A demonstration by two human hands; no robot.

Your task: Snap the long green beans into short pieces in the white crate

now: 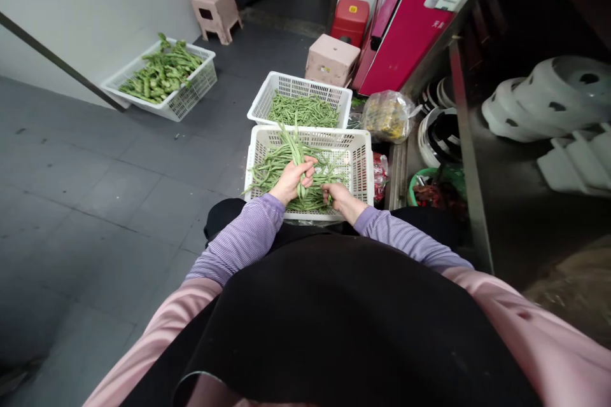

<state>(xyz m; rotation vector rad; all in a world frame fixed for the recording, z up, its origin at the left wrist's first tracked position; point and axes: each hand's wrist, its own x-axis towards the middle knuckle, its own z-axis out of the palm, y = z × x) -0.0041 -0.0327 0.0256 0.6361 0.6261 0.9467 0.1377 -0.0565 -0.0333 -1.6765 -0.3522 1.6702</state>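
My left hand [292,181] is closed round a bunch of long green beans [296,147], which stick up past the fingers. Just to its right, my right hand [338,197] has its fingers pinched together low over the basket; what they hold, if anything, is too small to make out. Both hands are above a white plastic basket [360,168] with slotted walls. Long loose green beans [270,168] cover much of its bottom, mostly on the left. Right behind it stands a second white basket [260,102] holding many short bean pieces [305,111].
A third white basket [195,92] with green vegetables stands by the left wall. Pink stools [333,58] and a red stool [350,22] are at the back. To the right are a yellowish-filled plastic bag [389,116], a green basin [417,187] and a metal shelf edge [470,159].
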